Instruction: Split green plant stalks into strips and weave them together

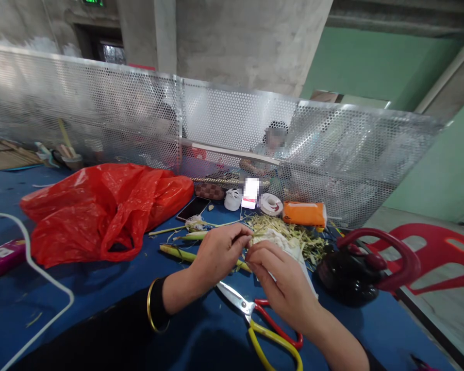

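My left hand [218, 257], with a gold bangle at the wrist, has its thumb and fingers pinched together above the blue table. Fingertip to fingertip with it, my right hand [282, 286] is also closed in a pinch. Whatever lies between them is too small and hidden to name. Under the hands rest green plant stalks [178, 252] and a pair of scissors [247, 308] with one red and one yellow handle. Just beyond the right hand, a white cloth [284, 239] lies against a heap of pale green plant shreds [313, 242].
A red plastic bag [112, 206] spreads over the left side, near a white cable [64, 288]. A black kettle [344, 273] stands at right. Behind are a dark phone [194, 209], a tape roll [271, 204], an orange packet [304, 213] and a perforated metal partition [232, 113], with a person beyond.
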{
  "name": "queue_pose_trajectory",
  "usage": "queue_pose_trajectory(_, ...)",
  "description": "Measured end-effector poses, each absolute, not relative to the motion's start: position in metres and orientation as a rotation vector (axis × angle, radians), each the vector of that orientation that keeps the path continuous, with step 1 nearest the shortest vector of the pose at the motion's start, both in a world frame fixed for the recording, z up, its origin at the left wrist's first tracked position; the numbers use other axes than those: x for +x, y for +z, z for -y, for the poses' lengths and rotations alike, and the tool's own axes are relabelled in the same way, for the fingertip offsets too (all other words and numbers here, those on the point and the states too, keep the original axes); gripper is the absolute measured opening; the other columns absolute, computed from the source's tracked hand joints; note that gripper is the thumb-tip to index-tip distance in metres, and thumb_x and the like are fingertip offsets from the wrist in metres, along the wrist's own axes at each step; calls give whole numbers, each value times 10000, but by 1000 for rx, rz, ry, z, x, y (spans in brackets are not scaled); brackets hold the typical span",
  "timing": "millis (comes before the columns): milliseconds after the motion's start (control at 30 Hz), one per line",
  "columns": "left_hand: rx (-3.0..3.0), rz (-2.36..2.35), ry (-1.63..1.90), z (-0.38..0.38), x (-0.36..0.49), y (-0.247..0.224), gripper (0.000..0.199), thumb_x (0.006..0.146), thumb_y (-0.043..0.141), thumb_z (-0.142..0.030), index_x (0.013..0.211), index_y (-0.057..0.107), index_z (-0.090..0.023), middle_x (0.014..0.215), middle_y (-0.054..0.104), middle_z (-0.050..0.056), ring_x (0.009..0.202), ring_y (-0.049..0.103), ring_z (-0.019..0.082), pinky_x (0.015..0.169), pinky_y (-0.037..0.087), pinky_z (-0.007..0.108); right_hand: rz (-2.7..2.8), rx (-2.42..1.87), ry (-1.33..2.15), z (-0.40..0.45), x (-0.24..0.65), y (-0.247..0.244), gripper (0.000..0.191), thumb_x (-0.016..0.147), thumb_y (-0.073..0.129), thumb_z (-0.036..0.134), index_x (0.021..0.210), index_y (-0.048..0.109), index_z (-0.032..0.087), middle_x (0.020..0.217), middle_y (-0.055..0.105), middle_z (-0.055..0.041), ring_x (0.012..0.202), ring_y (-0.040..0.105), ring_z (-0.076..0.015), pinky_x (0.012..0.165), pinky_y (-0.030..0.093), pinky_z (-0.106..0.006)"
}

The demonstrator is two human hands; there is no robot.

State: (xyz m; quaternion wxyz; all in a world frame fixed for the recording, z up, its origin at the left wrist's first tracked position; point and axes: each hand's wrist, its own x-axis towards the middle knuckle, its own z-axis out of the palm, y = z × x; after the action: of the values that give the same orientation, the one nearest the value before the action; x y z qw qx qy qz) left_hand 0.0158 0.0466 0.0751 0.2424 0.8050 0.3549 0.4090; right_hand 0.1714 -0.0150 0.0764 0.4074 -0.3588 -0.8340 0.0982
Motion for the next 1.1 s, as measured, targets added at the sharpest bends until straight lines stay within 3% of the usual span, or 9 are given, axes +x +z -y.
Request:
queue_pose_trajectory(267,2304,-971,1007,-43,15,75,165,857,533,-164,890,692,-194,859,715,21,814,636,173,709,426,259,2178,-818,215,16,170,77,199,911,408,73,805,532,187,829,582,-73,782,529,-185,684,446,-311)
queue_pose_trajectory(433,2354,-821,837,-48,17,71,139,797,593,-142,738,714,-179,719,695,7,711,623,150,642,419,229,1906,-886,493,12,184,87,199,926,482,173,744,561,196,845,625,-54,803,581,-172,718,457,-298)
queue_pose_trajectory(633,2141,-609,662,-43,17,72,99,750,670,-149,808,748,-168,706,720,12,639,631,123,618,457,199,1558,-1123,825,-4,200,86,188,851,599,315,749,665,171,599,544,19,544,466,-116,536,383,-247)
queue_pose_trajectory(833,1984,-576,802,-36,19,79,44,743,678,-145,774,706,-159,677,703,3,631,633,118,626,481,209,1479,-1121,998,-19,202,69,269,822,623,399,694,629,162,560,512,29,528,442,-110,520,350,-242)
queue_pose_trajectory(967,1807,-591,923,-38,20,78,227,736,658,-120,955,691,-168,713,721,4,647,652,129,637,510,235,1546,-1131,985,-22,196,62,314,806,631,437,634,579,178,551,514,32,514,441,-112,497,344,-239)
queue_pose_trajectory(1100,1784,-638,1026,-42,18,76,105,779,631,-174,824,725,-159,720,725,19,669,657,133,638,510,232,1670,-1142,941,-23,191,59,331,788,651,420,568,583,182,545,548,17,511,449,-118,483,339,-239)
